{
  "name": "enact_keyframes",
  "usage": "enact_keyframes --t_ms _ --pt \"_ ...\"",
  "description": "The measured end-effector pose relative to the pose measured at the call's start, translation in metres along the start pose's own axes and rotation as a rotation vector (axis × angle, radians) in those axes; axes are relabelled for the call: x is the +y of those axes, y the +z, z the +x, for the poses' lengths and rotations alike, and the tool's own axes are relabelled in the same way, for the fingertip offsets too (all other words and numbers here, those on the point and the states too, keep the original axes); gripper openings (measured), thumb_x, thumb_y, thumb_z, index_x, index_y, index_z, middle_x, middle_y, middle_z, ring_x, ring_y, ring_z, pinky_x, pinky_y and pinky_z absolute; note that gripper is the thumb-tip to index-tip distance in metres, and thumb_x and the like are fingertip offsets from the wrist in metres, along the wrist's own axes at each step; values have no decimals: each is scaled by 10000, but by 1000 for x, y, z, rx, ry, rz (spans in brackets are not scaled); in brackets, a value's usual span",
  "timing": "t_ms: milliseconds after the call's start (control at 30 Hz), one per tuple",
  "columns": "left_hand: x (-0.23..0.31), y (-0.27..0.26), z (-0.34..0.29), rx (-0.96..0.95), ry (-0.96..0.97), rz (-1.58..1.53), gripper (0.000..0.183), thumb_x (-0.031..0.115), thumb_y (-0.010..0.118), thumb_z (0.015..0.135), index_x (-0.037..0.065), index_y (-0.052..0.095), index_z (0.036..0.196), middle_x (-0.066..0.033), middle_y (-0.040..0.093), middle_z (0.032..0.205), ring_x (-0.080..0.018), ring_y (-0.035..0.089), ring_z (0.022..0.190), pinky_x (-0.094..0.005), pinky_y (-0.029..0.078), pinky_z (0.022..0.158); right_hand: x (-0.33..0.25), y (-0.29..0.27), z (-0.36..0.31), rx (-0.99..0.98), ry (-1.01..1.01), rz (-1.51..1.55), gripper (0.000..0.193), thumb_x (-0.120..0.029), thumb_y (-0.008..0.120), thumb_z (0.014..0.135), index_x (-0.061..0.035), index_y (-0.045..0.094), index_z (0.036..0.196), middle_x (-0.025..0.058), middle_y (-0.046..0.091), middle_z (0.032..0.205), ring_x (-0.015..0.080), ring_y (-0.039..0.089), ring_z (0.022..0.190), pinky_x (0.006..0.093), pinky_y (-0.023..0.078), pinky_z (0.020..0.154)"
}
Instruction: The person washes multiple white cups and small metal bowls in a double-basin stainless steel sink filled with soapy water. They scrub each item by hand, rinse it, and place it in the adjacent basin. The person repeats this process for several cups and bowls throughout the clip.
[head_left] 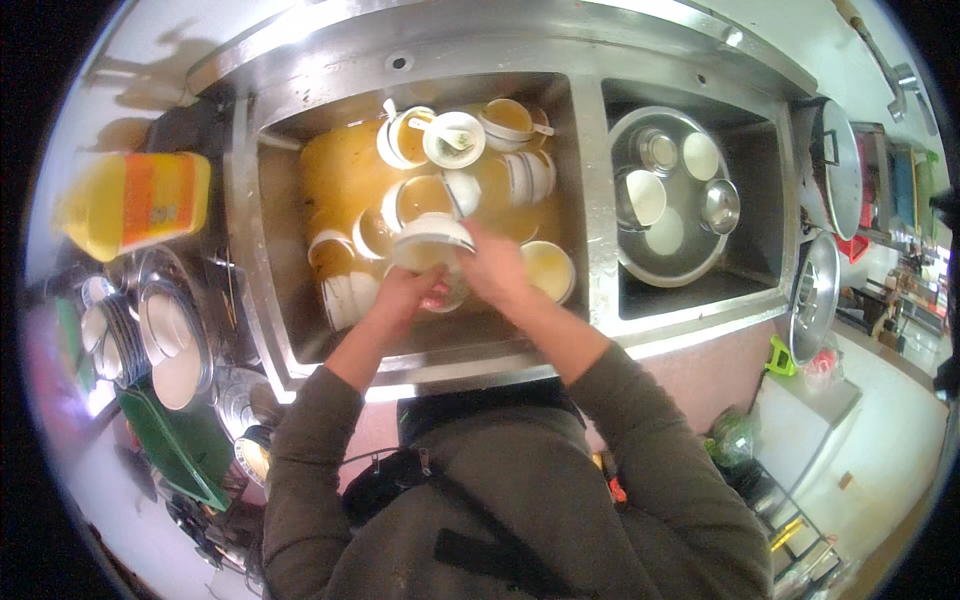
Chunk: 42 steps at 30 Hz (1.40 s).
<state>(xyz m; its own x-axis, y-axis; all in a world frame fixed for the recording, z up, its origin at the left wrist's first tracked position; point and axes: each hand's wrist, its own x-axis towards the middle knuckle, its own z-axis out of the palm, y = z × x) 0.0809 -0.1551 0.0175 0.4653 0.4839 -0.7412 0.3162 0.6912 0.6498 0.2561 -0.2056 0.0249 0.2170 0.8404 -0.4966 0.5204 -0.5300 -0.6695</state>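
A white bowl (432, 232) is held tilted low over the left sink basin (275, 225). My left hand (408, 294) grips it from the near left, fingers curled at its underside. My right hand (492, 266), slightly blurred, closes on its right rim. Whether a cloth or sponge is between my fingers cannot be made out. Brownish water around my hands holds several bowls: one full of water (420, 198) just beyond, stacked ones (350, 298) at the left, and a round one (550, 273) at the right. A small bowl with a spoon (455, 140) lies farther back.
In the right basin stands a large metal basin (612, 225) of water with bowls and metal cups. A yellow jug (150, 205) is left of the sink, above stacked plates (120, 345) and a green crate (175, 445). A pot (835, 165) and a metal lid (815, 295) are at the right.
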Motion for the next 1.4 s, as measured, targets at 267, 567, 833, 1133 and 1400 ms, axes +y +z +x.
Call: enact_keyframes --t_ms 267,567,833,1133,1400 --pt "28 47 132 -31 1093 1823 297 123 620 853 96 690 1140 -101 642 1208 -280 599 1124 -492 462 963 131 -191 -17 898 213 47 489 -47 654 885 -1 533 1357 279 682 1127 470 639 1101 491 500 937" --pt "39 12 155 -123 1070 2125 197 152 589 870 112 671 1044 -101 612 1107 -270 598 1114 -510 487 897 221 -205 -28 783 516 -282 524 -342 630 947 43 575 1299 254 657 1160 355 672 1028 457 531 873" --pt "55 -37 109 45 1005 1959 398 198 560 914 180 559 1312 -128 595 1163 -324 548 1150 -524 417 1016 50 -55 -45 155 -275 -138 333 -142 650 932 -117 660 1263 168 695 1073 314 697 940 413 567 818" --pt "36 -82 72 329 822 1764 497 202 645 858 155 548 1343 -155 582 1126 -357 543 1116 -475 457 977 37 110 40 -210 -532 -623 329 -154 608 880 -145 657 1205 169 617 1079 368 639 996 463 555 834" --pt "9 -111 10 702 320 781 634 257 700 795 128 518 1389 -214 507 1280 -413 538 1178 -468 477 1000 26 79 34 -82 -161 52 404 -71 602 836 -96 669 1234 120 660 1171 266 667 1002 370 548 826"
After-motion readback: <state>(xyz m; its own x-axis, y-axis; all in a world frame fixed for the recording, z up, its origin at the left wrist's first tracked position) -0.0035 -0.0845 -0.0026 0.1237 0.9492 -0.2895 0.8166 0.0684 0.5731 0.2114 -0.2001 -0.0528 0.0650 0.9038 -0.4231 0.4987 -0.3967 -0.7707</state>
